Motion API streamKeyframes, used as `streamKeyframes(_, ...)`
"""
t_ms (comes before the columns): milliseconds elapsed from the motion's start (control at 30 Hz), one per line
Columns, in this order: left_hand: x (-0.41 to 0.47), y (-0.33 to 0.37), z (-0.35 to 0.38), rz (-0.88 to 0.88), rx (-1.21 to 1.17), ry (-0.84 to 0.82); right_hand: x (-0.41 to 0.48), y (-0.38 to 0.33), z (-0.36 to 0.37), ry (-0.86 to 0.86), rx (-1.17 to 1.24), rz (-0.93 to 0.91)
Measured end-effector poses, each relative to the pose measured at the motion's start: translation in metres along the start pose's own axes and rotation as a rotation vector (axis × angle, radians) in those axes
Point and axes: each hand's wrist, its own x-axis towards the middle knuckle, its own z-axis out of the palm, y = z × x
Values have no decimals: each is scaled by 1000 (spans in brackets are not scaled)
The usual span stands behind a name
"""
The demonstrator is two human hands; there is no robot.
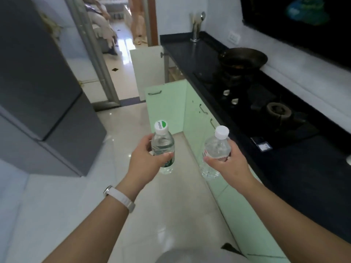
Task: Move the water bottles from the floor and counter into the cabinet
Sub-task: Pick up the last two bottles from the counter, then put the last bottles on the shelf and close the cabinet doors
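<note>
Two water bottles held, one per grip.
I note the left grip (148, 156) curled round the green-capped bottle (163, 145) and the right grip (228, 164) curled round the white-capped bottle (216, 147), both caps up above the floor (123, 133), just beside the green cabinet fronts (197, 118) under the surface's (182, 50) front edge; one green door (165, 105) stands open ahead.

Cap (161, 125) of left bottle (163, 143): green "C'estbon". Labels on it and right bottle (216, 147) too blurred.
</note>
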Motion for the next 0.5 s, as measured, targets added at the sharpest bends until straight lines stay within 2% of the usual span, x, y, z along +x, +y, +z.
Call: streamKeyframes(500, 63, -54, -140, -145, -15, 317, 101, -66, 182, -347, -119, -109)
